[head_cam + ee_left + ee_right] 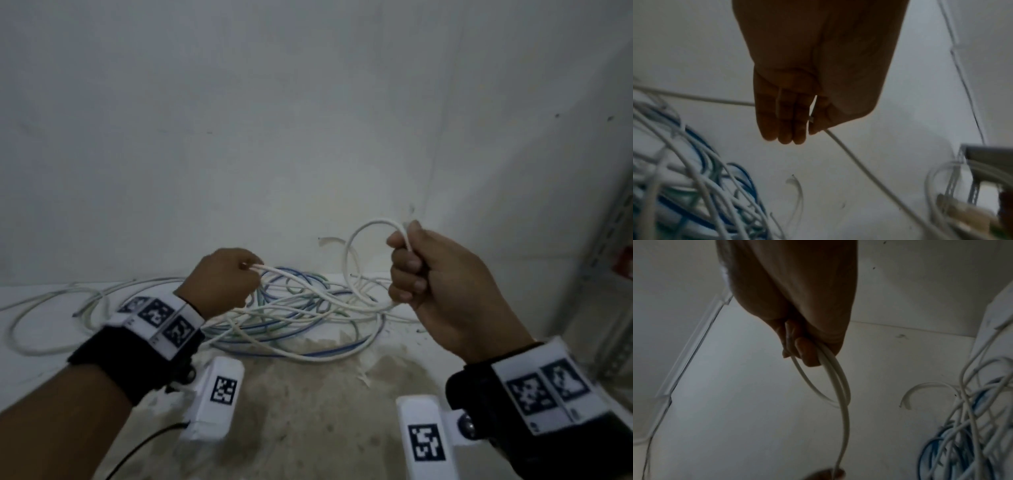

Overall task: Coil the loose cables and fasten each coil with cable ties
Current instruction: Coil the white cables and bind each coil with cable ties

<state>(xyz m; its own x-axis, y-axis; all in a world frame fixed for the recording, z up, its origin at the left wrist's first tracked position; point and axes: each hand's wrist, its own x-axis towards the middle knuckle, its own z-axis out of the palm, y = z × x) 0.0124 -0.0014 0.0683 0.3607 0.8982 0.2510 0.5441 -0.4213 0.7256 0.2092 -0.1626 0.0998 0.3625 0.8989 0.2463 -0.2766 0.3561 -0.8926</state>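
A white cable [356,240] is held raised above the floor, bent into a small loop at one end; the loop is gripped in the right hand [442,284], while a further stretch is pinched in the left hand [222,277]; between the two the cable sags toward the pile [291,315] below; the pile is made of loose white, blue and greenish cables, tangled in overlapping rings against the foot of the wall; a short curved white offcut [330,241] is seen just behind it.
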